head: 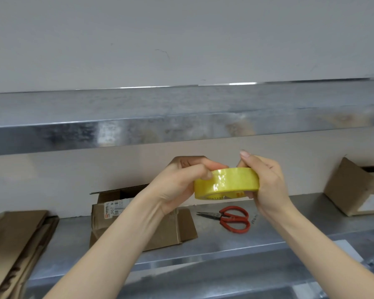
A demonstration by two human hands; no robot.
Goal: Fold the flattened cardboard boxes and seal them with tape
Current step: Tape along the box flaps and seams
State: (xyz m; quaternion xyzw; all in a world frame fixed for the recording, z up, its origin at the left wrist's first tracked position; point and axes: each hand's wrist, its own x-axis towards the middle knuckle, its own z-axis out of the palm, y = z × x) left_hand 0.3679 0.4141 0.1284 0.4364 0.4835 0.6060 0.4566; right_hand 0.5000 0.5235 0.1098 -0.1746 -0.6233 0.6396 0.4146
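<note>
Both my hands hold a yellow roll of tape [229, 184] up above the steel table. My left hand [179, 180] grips its left side, thumb on the outer band. My right hand [266, 182] grips its right side, fingers curled round the rim, index fingertip raised above it. Behind my left forearm a folded cardboard box [171, 229] with open flaps and a white label stands on the table [225, 244]. A stack of flattened cardboard boxes [15, 240] lies at the left edge.
Red-handled scissors [231, 219] lie on the table below the tape, blades pointing left. Another cardboard box [352, 186] sits at the far right by the wall. A steel shelf [181, 117] runs overhead across the view.
</note>
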